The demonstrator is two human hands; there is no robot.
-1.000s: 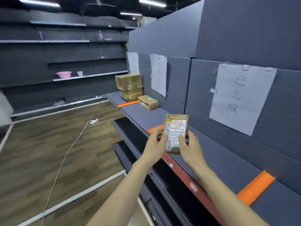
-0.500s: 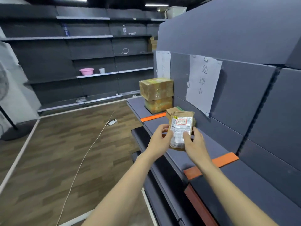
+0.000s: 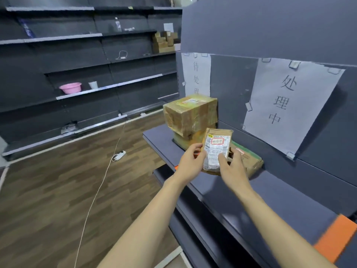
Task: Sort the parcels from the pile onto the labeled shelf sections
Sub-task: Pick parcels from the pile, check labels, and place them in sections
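Both hands grip one small brown parcel (image 3: 216, 149) and hold it upright above the front part of the grey shelf (image 3: 241, 192). The left hand (image 3: 190, 163) pinches its left edge, with the thumb over the front. The right hand (image 3: 230, 167) has its fingers curled round the right edge and its thumb pressed on the white shipping label low on the front. The label faces the camera and bears a red-framed stamp near the top.

Just behind the held parcel lies a flat carton with a green stripe (image 3: 247, 159), on the shelf under a paper sign (image 3: 287, 105) with handwritten characters. To its left stand two taped cardboard boxes (image 3: 191, 115), one stacked on the other, in front of a second paper sign (image 3: 196, 74) clipped to the back panel. A bit of an orange divider strip (image 3: 176, 167) shows by the left wrist, and another orange strip (image 3: 336, 236) crosses the shelf at the near right.

The shelving is dark grey, with a tall back panel and a lower tier beneath. The floor is dark wood plank (image 3: 58, 190); a white power strip (image 3: 118, 156) lies on it with its cord running toward the camera. Along the far wall run more grey shelves carrying a pink basin (image 3: 70, 88), a white cup (image 3: 93, 85), a bottle (image 3: 117, 26) and a stack of small cartons (image 3: 164, 42).
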